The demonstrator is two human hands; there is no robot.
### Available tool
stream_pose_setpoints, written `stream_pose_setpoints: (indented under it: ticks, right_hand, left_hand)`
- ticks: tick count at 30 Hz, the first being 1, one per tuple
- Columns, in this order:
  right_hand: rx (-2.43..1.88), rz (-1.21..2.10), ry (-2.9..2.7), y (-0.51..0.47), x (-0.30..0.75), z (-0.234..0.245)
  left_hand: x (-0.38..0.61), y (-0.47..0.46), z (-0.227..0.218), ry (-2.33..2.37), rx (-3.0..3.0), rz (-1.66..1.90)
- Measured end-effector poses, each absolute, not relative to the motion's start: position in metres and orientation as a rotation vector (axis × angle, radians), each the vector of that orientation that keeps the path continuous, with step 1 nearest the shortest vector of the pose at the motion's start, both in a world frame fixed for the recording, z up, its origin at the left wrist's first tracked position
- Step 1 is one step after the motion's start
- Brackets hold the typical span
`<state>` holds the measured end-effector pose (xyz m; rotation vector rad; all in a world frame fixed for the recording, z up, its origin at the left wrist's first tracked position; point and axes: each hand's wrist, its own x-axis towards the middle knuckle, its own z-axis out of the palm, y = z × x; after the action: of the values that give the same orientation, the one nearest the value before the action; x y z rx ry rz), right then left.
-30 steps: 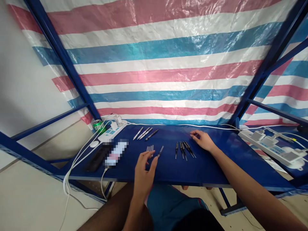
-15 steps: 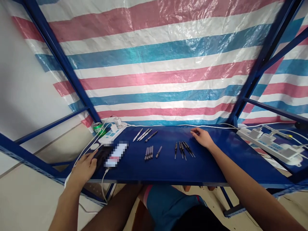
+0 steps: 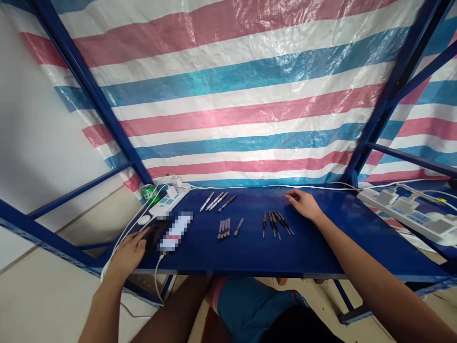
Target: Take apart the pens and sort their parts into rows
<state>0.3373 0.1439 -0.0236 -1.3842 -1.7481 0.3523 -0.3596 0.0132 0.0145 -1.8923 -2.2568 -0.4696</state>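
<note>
My left hand (image 3: 129, 250) lies at the table's left side, fingers stretched out beside a dark object (image 3: 157, 233) next to a blurred phone (image 3: 177, 232). I cannot tell if the fingertips touch that object. On the blue tabletop (image 3: 200, 255) my right hand (image 3: 303, 204) rests with loosely bent fingers, thumb apart, nothing visible in it. Just left of it lie several dark pen parts with thin tips (image 3: 274, 224). Several grey pen barrels (image 3: 223, 228) are lined up mid-table, with a single grey barrel (image 3: 239, 226) beside them. Behind these are three white pens (image 3: 213, 201) and a dark pen (image 3: 227, 203).
A white power strip (image 3: 167, 204) and a green can (image 3: 149, 193) stand at the back left. Another power strip (image 3: 410, 214) with plugs is at the right. A white cable (image 3: 257, 186) runs along the back edge. Blue frame posts flank a striped sheet (image 3: 235, 109).
The view has shifted slightly, so the things sit a little further right. Both hands stay in about the same places; the pen parts have not moved on the table.
</note>
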Motion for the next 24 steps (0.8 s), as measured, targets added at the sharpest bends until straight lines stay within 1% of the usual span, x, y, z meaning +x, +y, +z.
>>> stream_pose_setpoints:
  ticks: [6,10,12,17,21,24]
  right_hand:
    - [-1.382,0.370,-1.748,0.143,0.338,-0.021]
    - [-1.384,0.374,-1.752,0.142,0.336,-0.019]
    - [-1.379,0.374,-1.764,0.142,0.336,-0.018]
    - [-1.412,0.346,-1.803,0.142,0.338,-0.015]
    - [-1.484,0.356,-1.861,0.138,0.336,-0.010]
    - [-1.437,0.458,-1.953,0.131,0.327,-0.006]
  left_hand:
    - [-0.358,0.008,0.021,-2.297,-1.911,-0.529]
    - [-0.325,0.001,0.035,-2.285,-1.760,-0.602]
    - [-0.289,-0.003,0.046,-2.178,-1.765,-0.656]
    - [-0.166,-0.008,0.061,-1.867,-2.207,-0.918]
    - [-0.084,0.008,0.051,-1.837,-2.382,-0.947]
    - [-0.046,0.030,0.038,-1.778,-2.449,-0.915]
